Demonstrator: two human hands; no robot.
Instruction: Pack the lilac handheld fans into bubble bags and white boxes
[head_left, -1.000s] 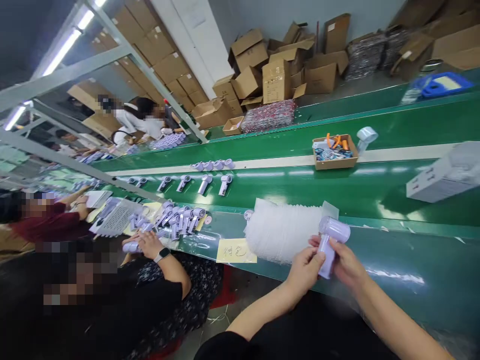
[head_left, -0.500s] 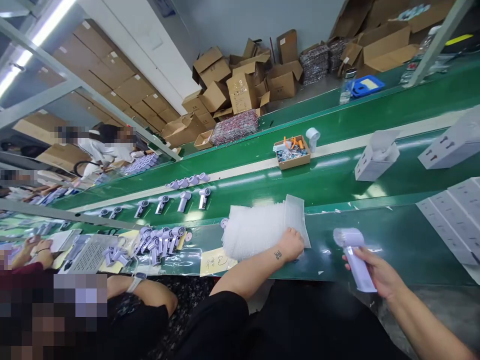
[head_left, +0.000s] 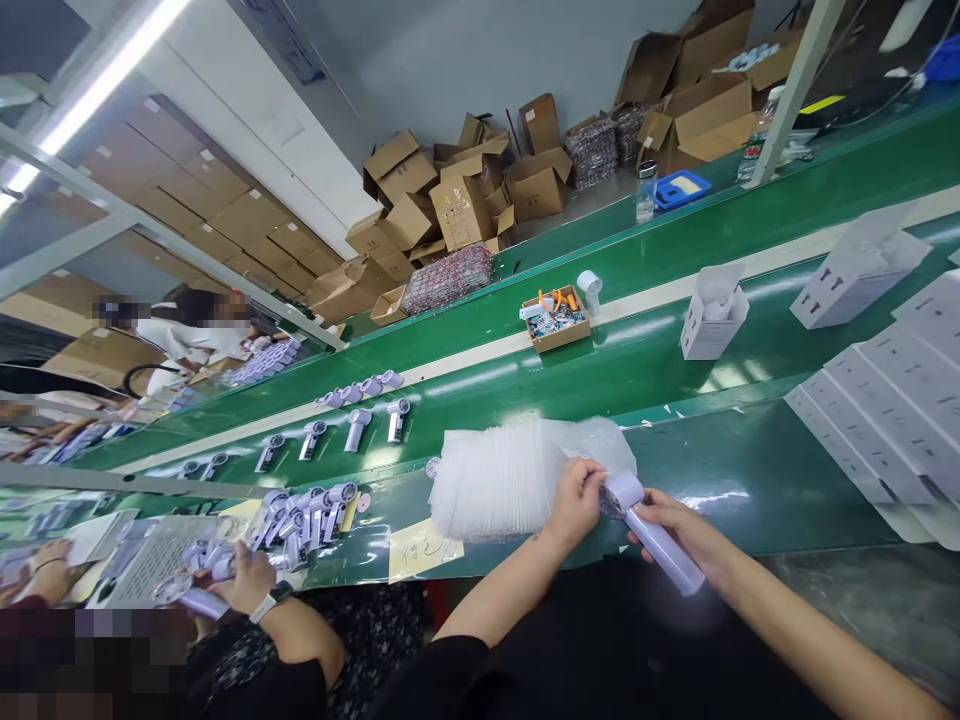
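My right hand [head_left: 686,530] is closed around the handle of a lilac handheld fan [head_left: 664,545]. The fan tilts, its round head up and to the left, close to my left hand [head_left: 579,500]. My left fingers pinch the edge of a translucent white packing bag [head_left: 611,445], and the fan's head is at that bag's mouth. Whether any of the head is inside the bag I cannot tell. To the left lies a thick row of the same bags [head_left: 495,475], overlapping on the green bench.
Left of the bags are a handwritten yellow note [head_left: 424,550] and a pile of lilac fans [head_left: 304,515]. A co-worker's hand [head_left: 251,580] is beside that pile. More fans [head_left: 358,430] stand along the green conveyor [head_left: 465,395]. White boxes [head_left: 862,420] are stacked at right; a small carton [head_left: 556,325] holds parts.
My right hand has brought the fan left to my left hand. My left hand now pinches a bag's edge, lifted from the row. The co-worker's hand now holds a fan. The view has shifted.
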